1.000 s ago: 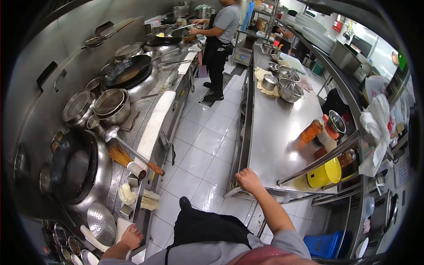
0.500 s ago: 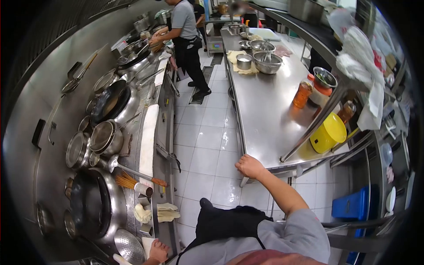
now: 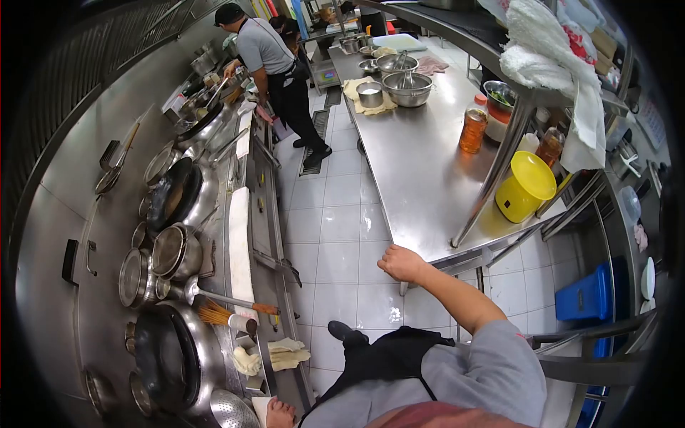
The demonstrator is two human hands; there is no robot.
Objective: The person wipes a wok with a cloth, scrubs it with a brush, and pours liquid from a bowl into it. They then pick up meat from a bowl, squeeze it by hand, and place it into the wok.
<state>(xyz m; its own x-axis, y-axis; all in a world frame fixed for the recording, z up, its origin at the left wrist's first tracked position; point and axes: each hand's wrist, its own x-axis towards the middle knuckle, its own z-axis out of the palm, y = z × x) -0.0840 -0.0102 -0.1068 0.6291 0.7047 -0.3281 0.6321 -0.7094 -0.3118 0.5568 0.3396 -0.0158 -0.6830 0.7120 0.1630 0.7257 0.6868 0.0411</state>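
Note:
My right hand [image 3: 401,262] rests on the near corner of the long steel prep table [image 3: 421,185], fingers curled over its edge. My left hand [image 3: 280,414] shows only partly at the bottom edge, lying on a white cloth at the front rim of the wok range [image 3: 246,235]. A black wok [image 3: 164,357] sits in the nearest burner. Beside it are a bamboo brush [image 3: 217,315] and a ladle with a wooden handle [image 3: 228,299]. Folded cloths [image 3: 285,354] lie on the range's front ledge.
Another person [image 3: 275,68] in a grey shirt and black apron cooks at the far woks. Metal bowls [image 3: 407,85], an orange jar [image 3: 472,128] and a yellow container [image 3: 524,185] stand on the table. A white tiled aisle [image 3: 332,228] runs between range and table. A blue bin [image 3: 585,296] sits at right.
The view has swung to the left and tilted down. My right hand stays on the table corner. My left hand has slid toward the bottom edge of the view.

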